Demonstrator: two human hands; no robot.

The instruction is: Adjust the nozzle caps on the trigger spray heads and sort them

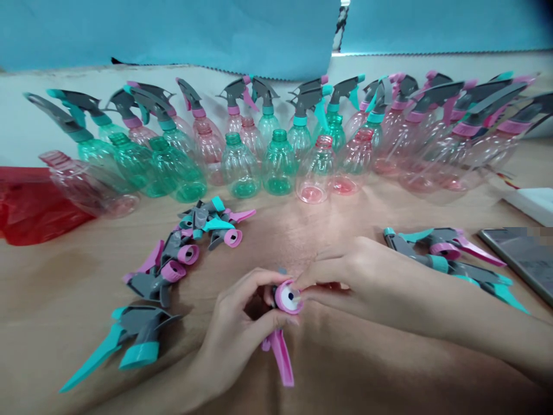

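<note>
My left hand (235, 323) is closed around a trigger spray head (281, 360) with a pink trigger and grey body, partly hidden by my fingers. Its pink collar faces up towards me, and inside it sits a white disc (286, 301) with a dark hole in the middle. My right hand (349, 271) reaches in from the right, fingers pinched together at the collar's rim and over the disc. Whatever lies between those fingertips is hidden. Closest on the left is a loose grey and turquoise spray head (140, 334).
A pile of spray heads (190, 236) lies left of centre, and several more (444, 251) lie at the right. Behind stand open green bottles (280, 164) and pink bottles (317, 173), backed by capped ones. A red bag (34, 202) and a phone (522, 253) flank them.
</note>
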